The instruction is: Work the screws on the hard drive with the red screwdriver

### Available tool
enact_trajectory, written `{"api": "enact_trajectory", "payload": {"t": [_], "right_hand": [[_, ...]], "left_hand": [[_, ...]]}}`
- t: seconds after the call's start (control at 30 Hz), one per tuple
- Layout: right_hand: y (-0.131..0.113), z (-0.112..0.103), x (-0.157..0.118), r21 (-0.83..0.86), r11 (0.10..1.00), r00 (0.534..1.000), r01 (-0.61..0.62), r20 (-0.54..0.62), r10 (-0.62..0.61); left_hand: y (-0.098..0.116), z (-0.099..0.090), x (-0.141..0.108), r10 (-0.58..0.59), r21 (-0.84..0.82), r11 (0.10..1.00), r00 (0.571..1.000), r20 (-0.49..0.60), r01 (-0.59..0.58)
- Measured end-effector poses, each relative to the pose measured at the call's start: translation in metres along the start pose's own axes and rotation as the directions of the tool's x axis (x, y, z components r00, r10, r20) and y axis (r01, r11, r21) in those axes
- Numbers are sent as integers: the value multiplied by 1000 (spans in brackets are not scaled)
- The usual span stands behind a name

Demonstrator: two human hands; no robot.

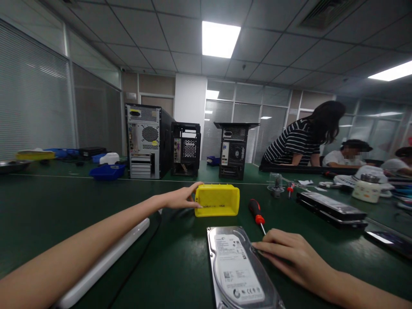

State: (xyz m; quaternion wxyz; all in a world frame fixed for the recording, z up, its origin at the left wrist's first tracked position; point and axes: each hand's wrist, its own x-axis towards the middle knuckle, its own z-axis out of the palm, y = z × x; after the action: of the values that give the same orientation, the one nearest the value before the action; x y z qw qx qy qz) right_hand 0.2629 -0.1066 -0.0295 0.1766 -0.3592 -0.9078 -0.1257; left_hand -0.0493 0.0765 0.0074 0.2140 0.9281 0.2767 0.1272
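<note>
A small yellow plastic bin [217,201] is tipped on its side on the green table, its open face toward me. My left hand [183,198] grips its left end, fingers at the top corner and thumb low at the rim. Label up, a silver hard drive [236,268] lies in front of the bin, cut off by the bottom of the view. My right hand [294,257] rests at the drive's right edge with fingers stretched out, fingertips touching or very close to it. A red and black screwdriver [256,211] lies just beyond that hand, its shaft tip hidden behind the fingers.
Computer cases [146,141] stand along the back, with a blue bin [107,171] to their left. Stacked hard drives [331,208], a phone [391,242] and a jar [367,189] are on the right. A white bar [106,262] and black cable lie under my left arm. Other people [296,139] work beyond.
</note>
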Motion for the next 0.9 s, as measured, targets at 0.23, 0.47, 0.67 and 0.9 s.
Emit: {"api": "enact_trajectory", "payload": {"t": [0.23,0.47,0.67,0.9], "right_hand": [[2,2,-1,-27,999,1000,22,-5,-22],[-1,5,-2,10,1000,1000,3,7,-3],[16,0,3,215,934,952,-284,-56,302],[86,-1,38,325,453,551,-830,361,752]], "left_hand": [[3,0,-1,-21,-42,999,999,26,22],[6,0,-2,-15,-2,1000,1000,2,15],[14,-4,-5,-17,108,994,998,-55,23],[93,-9,-10,392,375,897,812,-431,-234]]}}
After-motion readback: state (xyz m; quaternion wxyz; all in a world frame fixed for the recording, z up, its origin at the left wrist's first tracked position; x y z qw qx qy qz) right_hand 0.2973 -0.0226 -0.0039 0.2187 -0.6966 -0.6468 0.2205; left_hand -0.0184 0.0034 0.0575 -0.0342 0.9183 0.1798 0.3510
